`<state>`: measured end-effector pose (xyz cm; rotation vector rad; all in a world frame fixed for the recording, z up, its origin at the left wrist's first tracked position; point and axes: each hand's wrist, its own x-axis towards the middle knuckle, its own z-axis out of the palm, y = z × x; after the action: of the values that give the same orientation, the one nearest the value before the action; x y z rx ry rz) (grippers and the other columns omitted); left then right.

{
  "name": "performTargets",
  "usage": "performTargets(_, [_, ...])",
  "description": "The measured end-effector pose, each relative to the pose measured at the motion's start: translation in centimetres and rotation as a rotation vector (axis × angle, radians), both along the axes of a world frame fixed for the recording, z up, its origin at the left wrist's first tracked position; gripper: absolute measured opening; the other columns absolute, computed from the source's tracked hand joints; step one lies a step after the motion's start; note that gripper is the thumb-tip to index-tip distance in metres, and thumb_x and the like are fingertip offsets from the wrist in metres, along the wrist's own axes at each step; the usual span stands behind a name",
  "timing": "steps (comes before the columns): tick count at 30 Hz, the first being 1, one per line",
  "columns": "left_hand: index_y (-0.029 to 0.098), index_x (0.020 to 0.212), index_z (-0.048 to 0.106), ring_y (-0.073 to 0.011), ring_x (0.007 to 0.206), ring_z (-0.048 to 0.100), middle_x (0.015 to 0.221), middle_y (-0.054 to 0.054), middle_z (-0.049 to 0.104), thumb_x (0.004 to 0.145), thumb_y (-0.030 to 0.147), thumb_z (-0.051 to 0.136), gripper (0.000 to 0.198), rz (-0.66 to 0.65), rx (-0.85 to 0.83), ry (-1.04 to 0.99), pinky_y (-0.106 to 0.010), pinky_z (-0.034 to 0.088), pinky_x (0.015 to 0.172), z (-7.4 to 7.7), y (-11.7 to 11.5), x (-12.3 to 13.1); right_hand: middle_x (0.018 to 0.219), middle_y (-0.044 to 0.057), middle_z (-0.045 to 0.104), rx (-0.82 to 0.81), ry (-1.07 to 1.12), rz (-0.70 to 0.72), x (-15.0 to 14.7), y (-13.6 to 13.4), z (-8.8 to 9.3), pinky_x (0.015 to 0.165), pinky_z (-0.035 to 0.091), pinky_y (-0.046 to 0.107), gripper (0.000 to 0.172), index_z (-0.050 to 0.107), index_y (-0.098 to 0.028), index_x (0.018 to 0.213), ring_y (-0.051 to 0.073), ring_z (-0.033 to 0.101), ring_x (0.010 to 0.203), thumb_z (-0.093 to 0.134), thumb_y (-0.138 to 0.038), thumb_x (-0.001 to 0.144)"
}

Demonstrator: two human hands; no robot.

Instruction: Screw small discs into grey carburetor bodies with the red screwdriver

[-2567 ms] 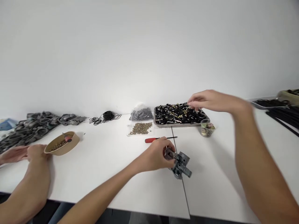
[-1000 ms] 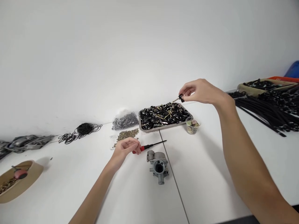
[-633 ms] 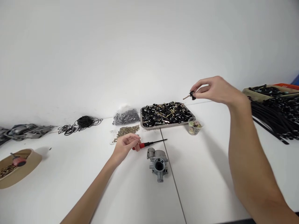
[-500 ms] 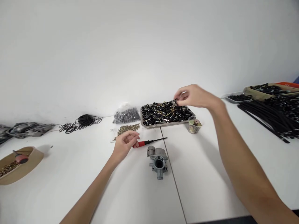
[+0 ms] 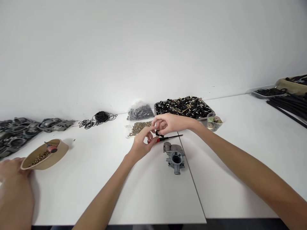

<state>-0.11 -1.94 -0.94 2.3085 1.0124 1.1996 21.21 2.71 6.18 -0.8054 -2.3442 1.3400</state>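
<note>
My right hand [image 5: 170, 123] pinches a small black ring-like part [image 5: 157, 133] between thumb and fingers. Close against it is my left hand [image 5: 141, 143], its thumb and index finger apart; whether it touches the part I cannot tell. Just below both hands lies a screwdriver [image 5: 168, 138] with a red handle and black shaft, its grip partly hidden by my left thumb. Nearer to me a grey metal carburetor body [image 5: 176, 158] stands on the white table, its round bore facing me.
Behind my hands is a tray of black parts [image 5: 184, 107], with a clear cup [image 5: 214, 122] to its right. Small brass pieces [image 5: 140, 127] and a bag of metal bits [image 5: 140, 112] lie left. Another person's hand [image 5: 14, 169] touches a tan bowl [image 5: 61, 153].
My right hand has come from the tray down and left to my left hand, carrying the black part. The view has shifted left, and another person's hand has appeared at the bowl.
</note>
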Motion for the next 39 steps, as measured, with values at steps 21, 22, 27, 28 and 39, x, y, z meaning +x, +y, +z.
performTargets(21, [0.016,0.072,0.063,-0.0104,0.056,0.063,0.062,-0.001,0.067,0.07,0.04,0.08,0.029,0.196,-0.294,-0.426,-0.022,0.052,0.053,0.8,-1.4,2.2,0.093,0.003,0.062,0.021,0.183,-0.505,-0.1,-7.4,-5.2,0.073,0.04,0.025,0.033,0.067,-0.017,0.082,0.011,0.055,0.081,0.058,-0.048,0.089])
performTargets(22, [0.016,0.07,0.063,-0.0106,0.055,0.062,0.06,0.0,0.066,0.07,0.04,0.079,0.029,0.18,-0.318,-0.429,-0.022,0.052,0.052,0.8,-1.5,2.2,0.095,0.003,0.062,0.016,0.187,-0.491,0.0,-7.4,-5.3,0.074,0.04,0.026,0.032,0.067,-0.017,0.081,0.011,0.055,0.083,0.058,-0.046,0.089])
performTargets(27, [0.016,0.081,0.07,-0.0128,0.053,0.065,0.064,-0.002,0.069,0.073,0.034,0.077,0.022,0.066,-0.439,-0.537,-0.027,0.059,0.055,0.8,-1.6,2.6,0.106,0.004,0.06,-0.004,0.202,-0.461,-0.4,-7.5,-5.6,0.078,0.043,0.026,0.028,0.069,-0.018,0.081,0.013,0.056,0.092,0.058,-0.042,0.09])
performTargets(28, [0.016,0.085,0.071,-0.0133,0.054,0.066,0.067,-0.002,0.07,0.072,0.033,0.078,0.023,0.06,-0.458,-0.561,-0.028,0.061,0.056,0.9,-1.7,2.7,0.107,0.004,0.06,0.001,0.208,-0.472,-0.5,-7.6,-5.7,0.08,0.043,0.026,0.027,0.07,-0.019,0.082,0.013,0.056,0.092,0.058,-0.042,0.09])
performTargets(39, [0.015,0.086,0.074,-0.0162,0.067,0.072,0.075,-0.005,0.075,0.065,0.028,0.083,0.026,0.127,-0.494,-0.664,-0.028,0.063,0.063,1.7,-1.8,2.8,0.101,0.003,0.058,-0.016,0.297,-0.474,-0.4,-7.6,-6.4,0.074,0.043,0.024,0.033,0.066,-0.017,0.081,0.01,0.055,0.084,0.057,-0.047,0.091])
